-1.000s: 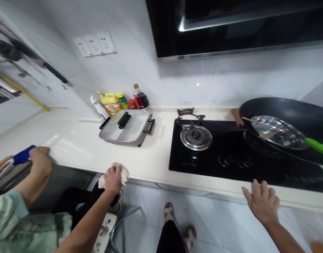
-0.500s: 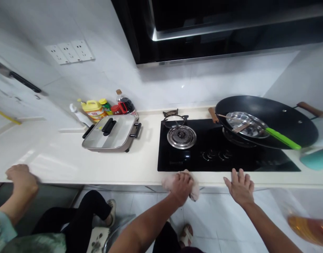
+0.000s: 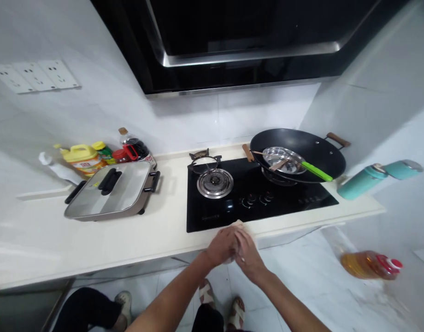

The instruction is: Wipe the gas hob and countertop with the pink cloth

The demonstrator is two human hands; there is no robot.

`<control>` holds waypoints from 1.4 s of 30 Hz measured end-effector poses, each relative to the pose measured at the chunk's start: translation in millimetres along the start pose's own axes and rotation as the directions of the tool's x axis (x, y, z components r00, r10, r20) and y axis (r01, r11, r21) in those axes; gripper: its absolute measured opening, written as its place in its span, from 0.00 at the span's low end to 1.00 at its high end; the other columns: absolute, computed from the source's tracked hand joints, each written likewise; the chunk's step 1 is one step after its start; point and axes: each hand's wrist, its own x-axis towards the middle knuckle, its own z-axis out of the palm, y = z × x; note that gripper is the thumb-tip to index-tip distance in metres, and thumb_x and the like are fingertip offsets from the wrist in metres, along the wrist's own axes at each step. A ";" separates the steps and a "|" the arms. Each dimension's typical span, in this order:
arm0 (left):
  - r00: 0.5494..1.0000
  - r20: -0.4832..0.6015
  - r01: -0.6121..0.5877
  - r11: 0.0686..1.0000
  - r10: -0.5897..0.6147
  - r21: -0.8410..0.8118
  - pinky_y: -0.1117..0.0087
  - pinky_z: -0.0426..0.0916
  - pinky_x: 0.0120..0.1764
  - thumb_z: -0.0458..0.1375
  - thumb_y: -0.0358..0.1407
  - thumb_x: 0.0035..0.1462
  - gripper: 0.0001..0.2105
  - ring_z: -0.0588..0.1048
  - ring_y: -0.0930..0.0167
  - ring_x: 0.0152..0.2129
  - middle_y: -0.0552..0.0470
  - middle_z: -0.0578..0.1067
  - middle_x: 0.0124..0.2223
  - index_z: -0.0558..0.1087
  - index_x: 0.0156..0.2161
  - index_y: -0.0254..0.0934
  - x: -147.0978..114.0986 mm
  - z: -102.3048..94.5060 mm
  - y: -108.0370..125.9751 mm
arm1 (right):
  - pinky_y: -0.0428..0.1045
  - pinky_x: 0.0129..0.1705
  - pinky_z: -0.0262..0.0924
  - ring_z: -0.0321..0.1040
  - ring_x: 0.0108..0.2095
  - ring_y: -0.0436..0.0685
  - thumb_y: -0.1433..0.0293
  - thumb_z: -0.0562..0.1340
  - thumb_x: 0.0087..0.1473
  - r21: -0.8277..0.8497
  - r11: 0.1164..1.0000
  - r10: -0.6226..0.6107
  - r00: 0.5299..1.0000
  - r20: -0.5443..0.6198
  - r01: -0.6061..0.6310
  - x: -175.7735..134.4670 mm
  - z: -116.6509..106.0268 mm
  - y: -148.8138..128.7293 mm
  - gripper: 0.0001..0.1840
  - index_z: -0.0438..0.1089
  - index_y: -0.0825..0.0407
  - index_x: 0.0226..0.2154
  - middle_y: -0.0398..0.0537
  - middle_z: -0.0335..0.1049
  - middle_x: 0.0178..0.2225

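The head camera shows a pale cloth (image 3: 237,224) bunched at the counter's front edge, just in front of the gas hob (image 3: 212,219). The left hand (image 3: 222,244) and right hand (image 3: 247,251) meet there, both gripping it with curled fingers, forearms converging from below. They cover most of the cloth; whether it touches the counter (image 3: 163,237) cannot be told.

Over the hob's right burner sits a wok (image 3: 320,157) with a stainless-steel bowl (image 3: 272,154) inside, wooden chopsticks (image 3: 279,164) lying across the bowl and a green-handled utensil (image 3: 316,171) reaching over the wok's rim. The utensil's head is hard to make out. Left of the hob stands a lidded electric pan (image 3: 111,214); its contents are unclear. Behind it, partly hidden, are a yellow jug (image 3: 83,159) and a bottle of dark liquid (image 3: 141,150). A red-capped bottle of amber liquid (image 3: 366,264) is at lower right. The frame cuts off another person's leg (image 3: 85,309) and the range hood (image 3: 232,74).
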 end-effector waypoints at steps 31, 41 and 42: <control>0.784 -0.428 0.575 0.786 -0.450 0.229 0.53 0.64 0.57 0.43 0.50 0.70 0.27 0.68 0.55 0.62 0.35 0.72 0.62 0.72 0.58 0.35 -109.1 -46.6 -166.3 | 0.69 0.65 0.45 0.50 0.68 0.68 0.69 0.67 0.48 -0.700 0.436 0.648 0.737 -0.192 -0.565 11.7 -220.4 214.5 0.41 0.60 0.48 0.64 0.61 0.52 0.67; 0.791 -0.421 0.576 0.774 -0.444 0.265 0.52 0.65 0.56 0.44 0.48 0.70 0.25 0.69 0.54 0.61 0.33 0.72 0.63 0.73 0.58 0.33 -107.0 -47.9 -159.9 | 0.72 0.66 0.45 0.37 0.74 0.73 0.70 0.64 0.55 -0.757 0.386 0.680 0.717 -0.152 -0.527 15.7 -150.4 149.5 0.40 0.58 0.54 0.68 0.67 0.46 0.73; 0.788 -0.423 0.580 0.771 -0.448 0.263 0.52 0.64 0.56 0.45 0.48 0.70 0.25 0.69 0.54 0.61 0.34 0.72 0.63 0.73 0.58 0.33 -106.6 -48.2 -158.9 | 0.74 0.66 0.45 0.38 0.74 0.75 0.73 0.61 0.57 -0.769 0.413 0.659 0.743 -0.118 -0.488 18.0 -127.1 128.6 0.37 0.59 0.54 0.68 0.68 0.48 0.73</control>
